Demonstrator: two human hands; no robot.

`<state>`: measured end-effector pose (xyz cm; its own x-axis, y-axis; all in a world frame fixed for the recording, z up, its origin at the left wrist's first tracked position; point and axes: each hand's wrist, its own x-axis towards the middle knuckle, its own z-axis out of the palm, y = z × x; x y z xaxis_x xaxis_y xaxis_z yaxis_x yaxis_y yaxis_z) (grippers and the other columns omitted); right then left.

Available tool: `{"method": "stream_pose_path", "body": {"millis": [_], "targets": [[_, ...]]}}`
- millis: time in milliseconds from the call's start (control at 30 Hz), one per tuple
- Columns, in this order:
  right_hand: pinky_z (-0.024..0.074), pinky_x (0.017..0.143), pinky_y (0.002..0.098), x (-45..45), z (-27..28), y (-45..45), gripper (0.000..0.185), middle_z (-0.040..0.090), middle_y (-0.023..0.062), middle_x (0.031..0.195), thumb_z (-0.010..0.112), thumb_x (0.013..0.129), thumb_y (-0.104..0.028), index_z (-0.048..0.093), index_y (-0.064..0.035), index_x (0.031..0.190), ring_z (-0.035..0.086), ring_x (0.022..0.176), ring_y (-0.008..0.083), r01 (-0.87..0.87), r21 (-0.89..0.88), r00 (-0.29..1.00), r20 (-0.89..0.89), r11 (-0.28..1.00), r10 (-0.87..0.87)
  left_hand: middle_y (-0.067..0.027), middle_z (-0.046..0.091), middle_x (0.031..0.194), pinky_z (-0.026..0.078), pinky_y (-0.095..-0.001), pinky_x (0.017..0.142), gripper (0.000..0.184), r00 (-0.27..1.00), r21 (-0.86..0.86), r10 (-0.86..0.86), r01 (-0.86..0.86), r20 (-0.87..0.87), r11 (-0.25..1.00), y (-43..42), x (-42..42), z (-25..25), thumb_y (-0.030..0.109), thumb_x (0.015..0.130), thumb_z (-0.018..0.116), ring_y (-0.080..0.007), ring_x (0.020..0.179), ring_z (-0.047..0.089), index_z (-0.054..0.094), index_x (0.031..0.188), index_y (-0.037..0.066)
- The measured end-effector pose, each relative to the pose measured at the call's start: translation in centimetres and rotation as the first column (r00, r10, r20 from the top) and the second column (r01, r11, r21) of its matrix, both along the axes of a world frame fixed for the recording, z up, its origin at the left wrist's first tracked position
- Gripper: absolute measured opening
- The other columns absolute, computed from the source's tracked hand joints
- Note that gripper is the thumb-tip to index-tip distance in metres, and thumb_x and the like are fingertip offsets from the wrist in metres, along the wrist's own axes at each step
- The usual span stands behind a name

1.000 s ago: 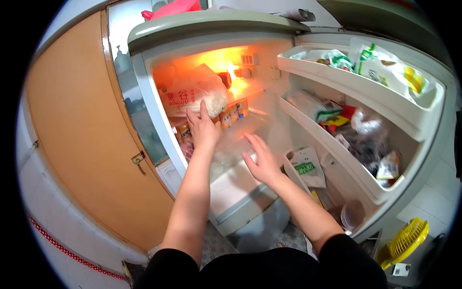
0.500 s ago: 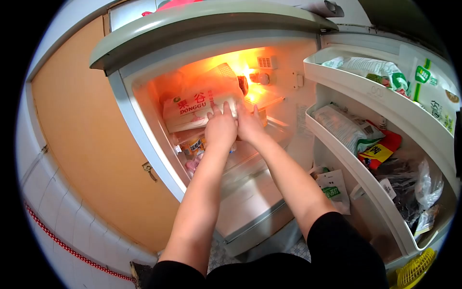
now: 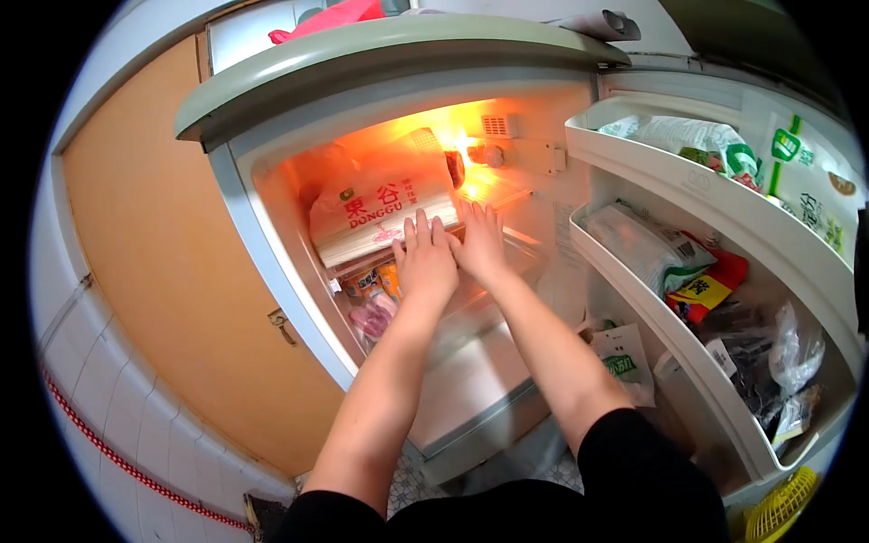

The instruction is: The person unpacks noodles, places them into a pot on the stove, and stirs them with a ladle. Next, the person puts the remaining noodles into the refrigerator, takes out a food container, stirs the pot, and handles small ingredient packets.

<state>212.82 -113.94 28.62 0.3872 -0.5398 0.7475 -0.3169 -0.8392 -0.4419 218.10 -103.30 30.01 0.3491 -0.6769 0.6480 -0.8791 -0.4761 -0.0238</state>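
"Where does the white plastic package with red DONGGU lettering (image 3: 373,215) sit?"

"On the clear flat shelf (image 3: 516,196) inside the open pale-grey refrigerator (image 3: 243,213), its pale front edge facing the person. Small orange printed packets (image 3: 389,279) and a pinkish bundle in clear plastic (image 3: 372,317) lie below it."

"And the hands?"

"The left hand (image 3: 427,269) reaches to the package's front edge, fingers stretched out and spread, seemingly touching it. The right hand (image 3: 482,249) is just beside it, at the package's right front corner, fingers extended and closer together. Neither curls around anything. Whether the right fingertips touch the package, I can't tell."

"Which step would you call this?"

"My reading: handling the package at its front edge, with outstretched fingers rather than a grasp."

"What would a move from here call for?"

"A push, I'd judge, calls for even pressure from both hands, so the package doesn't twist. A lift would first need fingers beneath that front edge, clear of the packets below."
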Motion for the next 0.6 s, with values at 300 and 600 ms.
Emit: {"method": "stream_pose_path", "body": {"millis": [300,600], "targets": [[0.0294,0.111,0.0394,-9.3,-6.8,12.0,0.059,0.041,0.0218,0.142,0.061,0.085,-0.013,0.040,-0.0033,0.139,0.036,0.135,0.0344,-0.302,0.153,0.929,0.269,0.941,0.254,-0.0049,0.016,0.158,0.017,-0.0545,0.114,0.060,0.994,0.186,0.071,-0.055,-0.080,0.981,1.7,-0.8,1.1,0.023,0.094,0.044,-0.0246,0.145,0.015,0.025,0.149,0.008],[0.0437,0.097,0.0415,-33.0,-6.4,25.1,0.046,0.052,0.0241,0.130,0.061,0.083,-0.009,0.050,0.0012,0.126,0.055,0.115,0.0384,-0.108,-0.184,0.978,0.155,0.977,0.137,-0.0150,0.023,0.154,0.025,-0.0507,0.113,0.066,0.967,0.069,-0.231,0.239,-0.105,0.969,6.9,-6.3,-1.5,0.025,0.087,0.060,-0.0357,0.141,0.023,0.034,0.144,0.007]]}}
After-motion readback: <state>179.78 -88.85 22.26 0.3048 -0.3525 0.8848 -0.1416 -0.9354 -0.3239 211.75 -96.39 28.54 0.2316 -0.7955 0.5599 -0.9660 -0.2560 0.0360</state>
